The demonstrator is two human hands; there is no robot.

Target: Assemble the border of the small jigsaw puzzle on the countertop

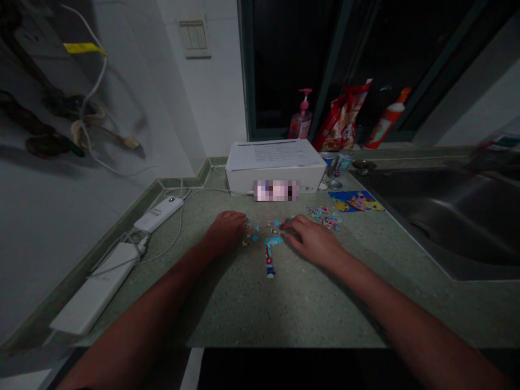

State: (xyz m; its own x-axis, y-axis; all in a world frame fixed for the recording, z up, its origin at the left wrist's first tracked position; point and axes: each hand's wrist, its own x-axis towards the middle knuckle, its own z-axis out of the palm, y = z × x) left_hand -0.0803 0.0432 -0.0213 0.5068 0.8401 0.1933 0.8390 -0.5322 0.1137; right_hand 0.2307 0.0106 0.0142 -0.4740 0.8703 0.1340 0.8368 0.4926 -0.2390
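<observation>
A joined strip of puzzle pieces (269, 260), shaped like an upside-down L with a pale blue top arm, lies on the speckled green countertop (304, 319), between the two forearms. Just beyond it, loose puzzle pieces (255, 238) are scattered between the hands. The left hand (227, 230) rests with its fingers bent at the left edge of these pieces; whether it grips one, I cannot tell. The right hand (312, 237) reaches in from the other side, fingertips at the right edge of the scatter, its grip likewise unclear. Near the right hand, farther back, sits a heap of pieces (327, 218), with a colourful picture card (357, 201) behind it, beside the sink (439, 211). A blurred-out device (276, 190) stands against a white box (239, 181); cans (342, 164) stand to the box's right. Two white blocks with cables (99, 287) lie along the left wall.
</observation>
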